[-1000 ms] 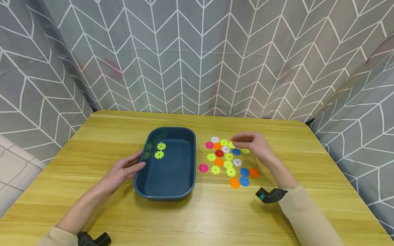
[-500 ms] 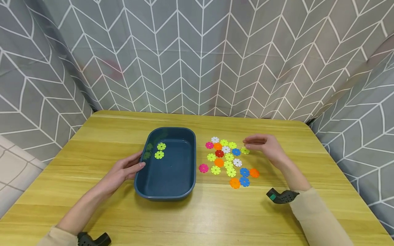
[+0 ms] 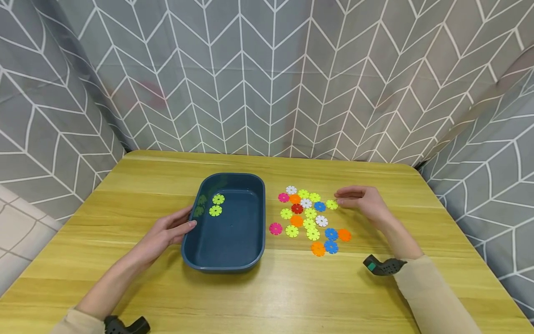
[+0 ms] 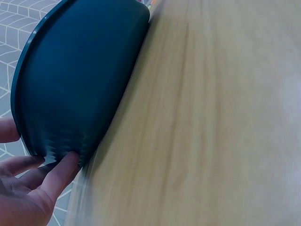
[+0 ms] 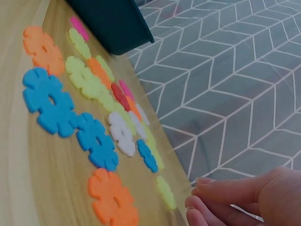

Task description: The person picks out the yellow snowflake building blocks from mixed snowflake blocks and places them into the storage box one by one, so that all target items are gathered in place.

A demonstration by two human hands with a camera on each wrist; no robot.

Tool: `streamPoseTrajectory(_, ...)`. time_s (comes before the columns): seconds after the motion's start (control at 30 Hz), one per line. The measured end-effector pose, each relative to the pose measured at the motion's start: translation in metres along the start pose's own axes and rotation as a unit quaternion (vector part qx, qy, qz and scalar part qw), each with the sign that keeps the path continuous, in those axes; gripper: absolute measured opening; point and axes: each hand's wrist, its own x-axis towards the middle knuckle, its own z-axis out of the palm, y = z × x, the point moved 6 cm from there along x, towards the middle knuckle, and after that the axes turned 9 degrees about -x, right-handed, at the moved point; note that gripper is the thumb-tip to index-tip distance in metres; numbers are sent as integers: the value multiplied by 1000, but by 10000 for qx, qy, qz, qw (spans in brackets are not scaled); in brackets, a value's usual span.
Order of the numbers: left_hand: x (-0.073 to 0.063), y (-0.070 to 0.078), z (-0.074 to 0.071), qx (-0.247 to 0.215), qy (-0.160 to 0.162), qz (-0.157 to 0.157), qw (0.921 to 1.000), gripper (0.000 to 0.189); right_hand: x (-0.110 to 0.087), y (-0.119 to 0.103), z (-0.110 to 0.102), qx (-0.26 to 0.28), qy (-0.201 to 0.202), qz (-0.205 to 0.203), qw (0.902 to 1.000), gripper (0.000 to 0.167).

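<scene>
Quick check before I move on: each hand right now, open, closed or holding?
Left hand: holding the blue tub by its side.
Right hand: open, fingers loosely bent beside a yellow disc; contact unclear.

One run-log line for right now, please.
left hand: grips blue tray | right hand: beside rightmost yellow disc | inside tray: two yellow discs

Seeing smooth plastic, soft sheen, on tray, ribbed in one patch outside. Reads as matt plastic on discs. Looks like smooth wood grain, semi-gloss, on table. Matt cloth on curtain, sleeves.
</scene>
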Motion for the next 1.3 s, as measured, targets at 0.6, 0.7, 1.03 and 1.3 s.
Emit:
streamPoseTrajectory(0.6,1,0,0,-27,-17,-14,10000,72,6,10,12,-262,251,-1,9993,39)
streamPoseTrajectory(0.7,1,0,0,-20,-19,3,10000,71,7,10,14,-406,295,-34,9987,39)
streamPoseTrajectory(1.03,0,2,1,-23,-21,21,10000,71,6,10,16,-822,452,-142,9955,39)
streamPoseTrajectory(1.3,0,2,1,-29,-16,8,10000,70,5,8,18,-798,312,-230,9961,43)
